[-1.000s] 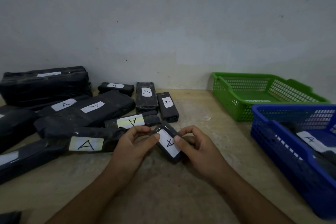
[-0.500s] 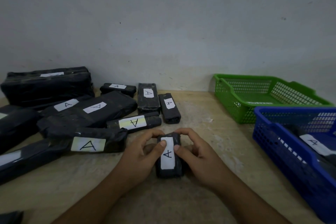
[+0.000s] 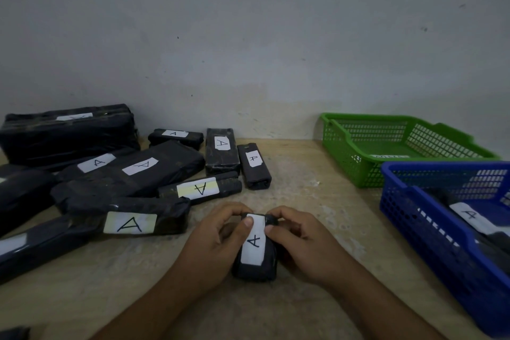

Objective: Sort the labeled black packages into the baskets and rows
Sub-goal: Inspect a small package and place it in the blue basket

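DESK SORT: At a pale wooden tabletop (image 3: pixel 303 190), a person's left hand (image 3: pixel 212 240) and right hand (image 3: pixel 309 246) both curl round a small black plastic-wrapped package (image 3: pixel 256 270). The thumbs pinch the top of its white paper label (image 3: pixel 255 246), marked "A". The pkg sits front-centre, between the spread of black wrapped packages (image 3: pixel 132 174) at left, readable ones lettered A, and the blue plastic mesh basket (image 3: pixel 414 218) at right. The green plastic mesh basket (image 3: pixel 347 157) stands just behind the blue one.

Best handling, on this evidence: keep the label face-up; grip the long sides, not the paper, which could peel; match letter to destination before lifting; clear the basket wall rather than drag over it.

Hard to tell: whether the pkg rests on the wood or hangs just above it. A strip on the green basket's floor is unreadable. The blue basket, w/ at least one A-labelled pkg inside, is cut off at the right edge. Several left-side pkgs run out of frame, labels partly lost.
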Available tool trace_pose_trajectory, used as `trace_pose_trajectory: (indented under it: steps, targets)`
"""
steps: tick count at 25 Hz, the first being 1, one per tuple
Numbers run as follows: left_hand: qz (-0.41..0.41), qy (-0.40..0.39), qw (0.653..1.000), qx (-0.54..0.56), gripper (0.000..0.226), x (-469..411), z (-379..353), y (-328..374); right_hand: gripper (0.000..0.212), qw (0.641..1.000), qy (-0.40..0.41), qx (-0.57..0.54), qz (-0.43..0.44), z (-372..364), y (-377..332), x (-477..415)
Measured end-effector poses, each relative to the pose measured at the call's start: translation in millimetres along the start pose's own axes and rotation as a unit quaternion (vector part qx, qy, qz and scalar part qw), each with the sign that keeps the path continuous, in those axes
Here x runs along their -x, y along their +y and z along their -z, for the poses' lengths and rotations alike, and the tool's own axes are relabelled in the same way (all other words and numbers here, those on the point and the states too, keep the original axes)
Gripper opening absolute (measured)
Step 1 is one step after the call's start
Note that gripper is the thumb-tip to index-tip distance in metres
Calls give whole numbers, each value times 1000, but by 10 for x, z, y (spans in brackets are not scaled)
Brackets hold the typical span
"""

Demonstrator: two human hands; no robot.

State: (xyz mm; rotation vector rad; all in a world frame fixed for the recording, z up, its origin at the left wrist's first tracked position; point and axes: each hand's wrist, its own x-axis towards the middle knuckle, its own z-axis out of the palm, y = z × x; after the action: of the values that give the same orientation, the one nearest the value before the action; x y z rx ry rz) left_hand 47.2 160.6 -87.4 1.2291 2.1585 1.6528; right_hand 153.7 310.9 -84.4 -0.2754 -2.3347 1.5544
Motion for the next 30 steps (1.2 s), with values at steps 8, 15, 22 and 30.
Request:
trace_pose_trajectory:
  steps: [8, 15, 22, 30]
  targets:
    - [73, 3, 990, 119, 39, 1, 16, 37, 10, 982, 134, -123, -60, 29, -78, -57]
    - [136, 57, 967, 210, 19, -85, 48, -65, 15, 965, 125, -210, -94, 19, -123, -53]
    - [86, 79, 982, 147, 10, -31, 47, 90, 20, 992, 119, -26, -1, -27, -56, 5]
    - [74, 76, 991, 82, 13, -48, 43, 9, 13, 989, 144, -39, -18, -45, -85, 15]
